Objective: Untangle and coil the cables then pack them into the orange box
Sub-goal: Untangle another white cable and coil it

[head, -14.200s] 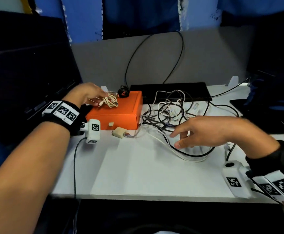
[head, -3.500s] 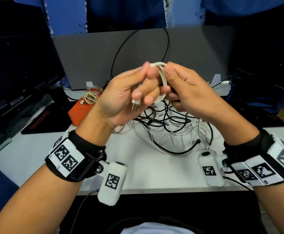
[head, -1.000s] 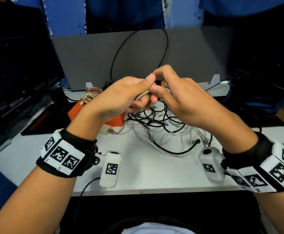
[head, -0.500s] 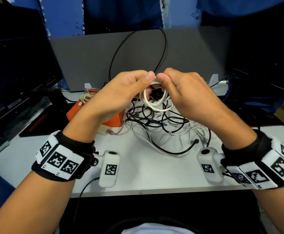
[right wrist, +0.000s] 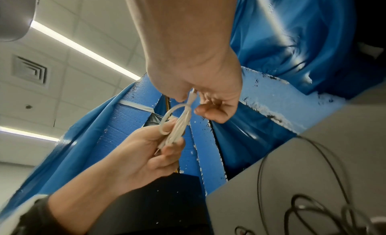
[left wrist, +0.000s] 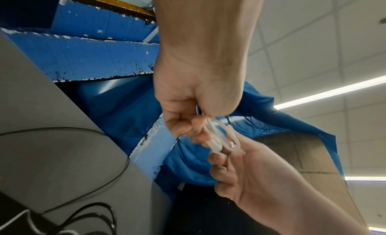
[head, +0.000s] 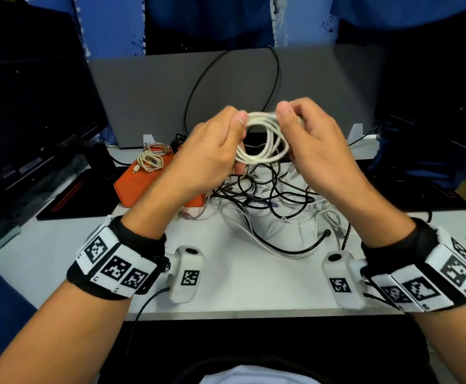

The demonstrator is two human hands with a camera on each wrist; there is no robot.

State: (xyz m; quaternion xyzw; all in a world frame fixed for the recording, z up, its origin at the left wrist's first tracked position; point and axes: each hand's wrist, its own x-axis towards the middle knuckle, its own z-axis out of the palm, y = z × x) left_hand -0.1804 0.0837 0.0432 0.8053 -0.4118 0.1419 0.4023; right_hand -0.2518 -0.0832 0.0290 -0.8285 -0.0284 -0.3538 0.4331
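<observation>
A white cable (head: 262, 139) wound into a small coil hangs in the air between both hands, above the desk. My left hand (head: 220, 145) pinches its left side with thumb and fingers; my right hand (head: 306, 139) pinches its right side. The left wrist view shows the white coil (left wrist: 217, 137) between the fingers of both hands, and in the right wrist view the white coil (right wrist: 179, 123) looks bunched. The orange box (head: 143, 187) sits closed on the desk to the left with a beige coiled cable (head: 150, 160) on its lid. A tangle of black and white cables (head: 270, 200) lies below the hands.
A grey panel (head: 171, 92) stands behind the desk with a black cable loop (head: 276, 76) against it. Dark monitors (head: 26, 112) flank the left and right. A small beige adapter (head: 190, 214) lies by the box's front corner. The white desk (head: 254, 273) front is bare.
Both hands have risen and spread slightly apart, opening the white cable from a tight bunch into a visible round coil held between them.
</observation>
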